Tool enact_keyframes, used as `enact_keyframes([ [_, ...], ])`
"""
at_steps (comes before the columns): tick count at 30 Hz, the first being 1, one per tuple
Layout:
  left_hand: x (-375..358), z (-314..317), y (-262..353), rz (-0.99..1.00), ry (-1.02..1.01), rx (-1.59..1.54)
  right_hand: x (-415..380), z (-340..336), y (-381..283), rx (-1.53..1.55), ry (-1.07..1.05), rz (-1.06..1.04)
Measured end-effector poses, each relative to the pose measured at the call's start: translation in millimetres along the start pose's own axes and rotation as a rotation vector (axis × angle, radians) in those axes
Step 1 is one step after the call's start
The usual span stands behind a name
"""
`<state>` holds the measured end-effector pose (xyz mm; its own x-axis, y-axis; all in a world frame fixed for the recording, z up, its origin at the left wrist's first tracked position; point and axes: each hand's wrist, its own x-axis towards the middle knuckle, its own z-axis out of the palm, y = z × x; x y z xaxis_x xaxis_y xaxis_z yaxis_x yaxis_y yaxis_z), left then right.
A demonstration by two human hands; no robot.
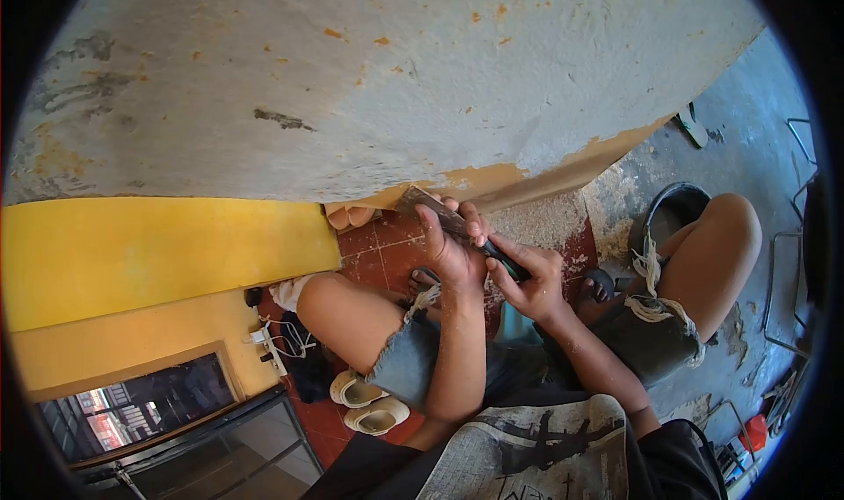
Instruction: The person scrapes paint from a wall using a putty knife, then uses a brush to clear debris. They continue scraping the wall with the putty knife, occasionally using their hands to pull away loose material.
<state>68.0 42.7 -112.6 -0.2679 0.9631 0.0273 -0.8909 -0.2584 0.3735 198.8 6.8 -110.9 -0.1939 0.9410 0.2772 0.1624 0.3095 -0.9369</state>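
Observation:
A scraper with a flat, worn blade [428,210] and a dark green-black handle [507,262] lies slantwise across both of my hands, in front of the lower edge of the patchy wall [369,104]. My left hand [459,252] has its fingers curled around the blade end, thumb raised along the near side. Closed on the handle, my right hand [534,282] sits just lower and to the right. The blade tip points up and left, overlapping the wall's bottom edge in this view. Bare orange strips and spots show where the wall's grey-white coat is gone.
Pale flakes [554,223] litter the floor between my knees and the wall. A dark bucket [675,205] stands beside my right knee, a sandal [693,128] beyond it. Beige shoes [378,416] and a white power strip [271,349] with cables lie at left.

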Motion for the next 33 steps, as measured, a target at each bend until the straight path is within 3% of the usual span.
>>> enact_keyframes([
  [1, -4.0, -1.3, 0.5, 0.0, -0.006, 0.009, -3.2, 1.4, -0.3, 0.009, 0.005, -0.004],
  [4, -11.9, 3.4, -7.3, -0.048, 0.225, 0.063, -6.7, 1.5, 1.2, 0.077, 0.093, -0.004],
  [9, -18.3, 19.1, 11.4, -0.036, 0.137, 0.114, 0.0, -4.8, -13.8, -0.045, -0.024, 0.013],
  [12, -31.6, 23.3, 30.8, 0.064, 0.334, 0.601, 5.6, 2.8, -17.4, -0.173, -0.084, -0.059],
  [15, -35.3, 46.0, 34.2, 0.184, 0.35, 0.47, -3.2, 12.1, -17.1, -0.168, -0.132, -0.093],
  [17, -36.3, 33.7, 37.2, 0.177, 0.072, 0.39, -10.8, 16.0, -12.1, -0.06, -0.2, -0.093],
  [19, -41.5, 29.2, 34.9, 0.203, -0.052, 0.434, -14.0, 19.6, -11.8, -0.008, -0.167, -0.181],
  [21, -44.8, 27.7, 37.6, 0.229, -0.096, 0.404, -18.1, 19.4, -10.9, 0.363, -0.287, 0.215],
  [23, -42.1, 0.4, 44.6, -0.015, 0.082, 0.402, -13.3, 19.8, -12.0, 0.441, -0.293, 0.254],
  [25, -37.0, -12.3, 41.2, -0.016, 0.022, 0.329, -7.8, 18.8, -10.4, 0.4, -0.402, 0.373],
  [27, -28.4, -11.5, 38.3, -0.108, 0.103, 0.252, -6.0, 19.4, -13.5, 0.335, -0.44, 0.38],
  [29, -23.9, -13.3, 42.3, -0.11, 0.153, 0.332, -9.6, 22.4, -10.7, 0.373, -0.335, 0.455],
  [30, -23.3, -8.0, 41.3, -0.105, 0.173, 0.378, -13.5, 25.2, -2.9, 0.252, -0.266, 0.233],
  [31, -22.4, 0.0, 40.2, -0.102, 0.195, 0.424, -13.2, 25.3, -6.7, 0.24, -0.265, 0.228],
  [33, -21.5, 10.3, 35.2, -0.083, 0.24, 0.361, -14.1, 28.7, -17.0, 0.127, -0.068, 0.098],
])
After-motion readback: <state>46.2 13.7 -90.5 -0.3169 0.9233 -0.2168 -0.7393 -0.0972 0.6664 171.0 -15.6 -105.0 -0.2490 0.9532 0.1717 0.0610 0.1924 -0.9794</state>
